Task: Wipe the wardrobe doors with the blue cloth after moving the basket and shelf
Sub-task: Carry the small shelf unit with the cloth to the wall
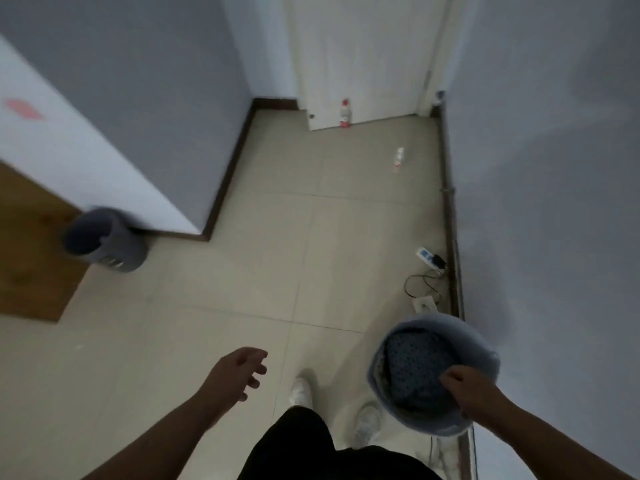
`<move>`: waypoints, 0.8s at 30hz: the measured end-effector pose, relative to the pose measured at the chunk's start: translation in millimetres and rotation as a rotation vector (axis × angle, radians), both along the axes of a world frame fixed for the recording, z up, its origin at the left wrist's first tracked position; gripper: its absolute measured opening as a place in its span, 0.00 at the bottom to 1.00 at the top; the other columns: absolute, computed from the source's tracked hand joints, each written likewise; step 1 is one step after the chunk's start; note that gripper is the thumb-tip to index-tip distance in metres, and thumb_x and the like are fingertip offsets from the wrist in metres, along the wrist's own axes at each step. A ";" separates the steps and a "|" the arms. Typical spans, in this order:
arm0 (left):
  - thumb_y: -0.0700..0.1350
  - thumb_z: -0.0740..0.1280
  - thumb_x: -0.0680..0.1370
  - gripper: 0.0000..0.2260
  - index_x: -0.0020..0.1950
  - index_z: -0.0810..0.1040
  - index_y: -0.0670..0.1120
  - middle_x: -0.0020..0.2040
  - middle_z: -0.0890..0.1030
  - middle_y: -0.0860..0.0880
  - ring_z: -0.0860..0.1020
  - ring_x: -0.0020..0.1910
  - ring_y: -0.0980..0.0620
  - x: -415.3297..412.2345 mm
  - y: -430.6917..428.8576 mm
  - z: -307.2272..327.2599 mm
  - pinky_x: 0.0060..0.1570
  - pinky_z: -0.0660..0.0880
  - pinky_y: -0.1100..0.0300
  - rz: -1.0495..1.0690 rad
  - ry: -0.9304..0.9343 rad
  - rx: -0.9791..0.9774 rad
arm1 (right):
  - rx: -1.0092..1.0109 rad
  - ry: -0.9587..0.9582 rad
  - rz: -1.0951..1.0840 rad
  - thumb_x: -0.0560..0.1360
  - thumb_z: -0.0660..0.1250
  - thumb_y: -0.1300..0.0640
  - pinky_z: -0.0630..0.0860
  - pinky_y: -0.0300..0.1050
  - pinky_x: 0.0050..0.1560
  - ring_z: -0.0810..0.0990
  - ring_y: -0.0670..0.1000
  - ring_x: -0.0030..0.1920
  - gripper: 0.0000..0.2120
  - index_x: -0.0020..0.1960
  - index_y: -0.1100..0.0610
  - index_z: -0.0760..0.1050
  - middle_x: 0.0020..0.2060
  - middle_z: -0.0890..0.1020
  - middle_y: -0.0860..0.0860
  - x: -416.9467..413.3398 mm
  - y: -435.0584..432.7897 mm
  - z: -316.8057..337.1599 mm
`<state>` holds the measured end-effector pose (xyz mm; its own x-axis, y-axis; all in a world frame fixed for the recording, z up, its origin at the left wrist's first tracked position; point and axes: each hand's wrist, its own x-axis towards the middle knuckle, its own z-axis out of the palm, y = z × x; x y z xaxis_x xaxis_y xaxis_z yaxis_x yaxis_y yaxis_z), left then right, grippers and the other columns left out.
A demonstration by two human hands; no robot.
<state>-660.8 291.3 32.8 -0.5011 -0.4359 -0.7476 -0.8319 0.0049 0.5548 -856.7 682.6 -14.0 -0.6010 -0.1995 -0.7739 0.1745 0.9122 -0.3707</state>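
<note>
The right hand (464,386) grips the near rim of the blue basket (483,341), apparently to shift it out of the way, while the left hand (239,370) hangs loosely open, empty.

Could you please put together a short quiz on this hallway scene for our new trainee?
1. True or false: the right hand grips the rim of the blue basket.
2. Fill in: the left hand, fingers relaxed, holds ____.
3. Where does the red-capped bottle stand? A) upright at the foot of the white door; B) inside the blue basket; C) in the left hand.
Key: 1 true; 2 nothing; 3 A.
</note>
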 end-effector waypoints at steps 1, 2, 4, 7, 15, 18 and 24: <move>0.49 0.66 0.84 0.08 0.56 0.84 0.49 0.50 0.87 0.46 0.80 0.40 0.50 26.0 -2.5 0.7 0.35 0.73 0.59 0.070 0.000 -0.006 | 0.018 0.001 0.083 0.82 0.62 0.54 0.72 0.39 0.41 0.78 0.45 0.41 0.11 0.43 0.50 0.78 0.40 0.80 0.47 -0.9 -13.7 1.6; 0.48 0.67 0.83 0.07 0.55 0.84 0.49 0.49 0.87 0.45 0.80 0.39 0.50 51.7 -4.5 1.2 0.35 0.72 0.59 0.145 -0.003 -0.010 | 0.033 0.006 0.159 0.82 0.61 0.53 0.72 0.40 0.44 0.78 0.44 0.43 0.11 0.44 0.49 0.78 0.42 0.81 0.46 -1.4 -27.1 1.0; 0.47 0.67 0.83 0.07 0.54 0.84 0.48 0.48 0.87 0.45 0.80 0.39 0.49 102.1 -6.7 -0.1 0.36 0.72 0.59 0.290 -0.014 -0.011 | 0.052 0.002 0.265 0.83 0.60 0.53 0.72 0.41 0.45 0.78 0.45 0.44 0.11 0.47 0.52 0.79 0.43 0.81 0.47 1.9 -56.9 4.4; 0.46 0.68 0.83 0.07 0.53 0.85 0.48 0.47 0.87 0.46 0.80 0.38 0.49 176.9 -6.6 -10.0 0.36 0.71 0.59 0.467 -0.035 -0.009 | 0.079 0.011 0.427 0.83 0.59 0.54 0.73 0.43 0.48 0.80 0.49 0.48 0.12 0.53 0.58 0.80 0.49 0.82 0.53 17.6 -107.0 10.6; 0.47 0.67 0.83 0.07 0.51 0.85 0.50 0.45 0.87 0.48 0.81 0.37 0.51 336.0 0.0 -32.0 0.32 0.71 0.61 0.748 -0.066 0.047 | 0.075 -0.049 0.559 0.81 0.63 0.61 0.72 0.40 0.33 0.82 0.54 0.36 0.10 0.50 0.65 0.81 0.42 0.85 0.59 99.0 -243.7 37.9; 0.47 0.68 0.82 0.07 0.51 0.85 0.51 0.44 0.87 0.48 0.80 0.34 0.53 371.4 -3.5 -33.0 0.30 0.70 0.62 0.800 -0.081 0.049 | 0.039 -0.092 0.551 0.80 0.64 0.62 0.70 0.41 0.30 0.78 0.54 0.30 0.08 0.48 0.66 0.80 0.37 0.84 0.61 128.2 -280.6 44.4; 0.47 0.66 0.83 0.08 0.52 0.85 0.51 0.45 0.87 0.48 0.81 0.36 0.52 404.9 -34.0 -33.3 0.31 0.70 0.61 0.934 -0.089 0.060 | 0.053 -0.081 0.700 0.78 0.68 0.63 0.69 0.42 0.28 0.78 0.53 0.28 0.07 0.43 0.64 0.80 0.33 0.84 0.59 156.3 -359.7 30.3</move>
<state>-255.9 257.3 -0.5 0.0924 -0.5919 -0.8007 -0.5238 -0.7128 0.4664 -700.3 322.9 16.4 -0.2852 -0.4790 -0.8302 -0.4349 0.8365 -0.3333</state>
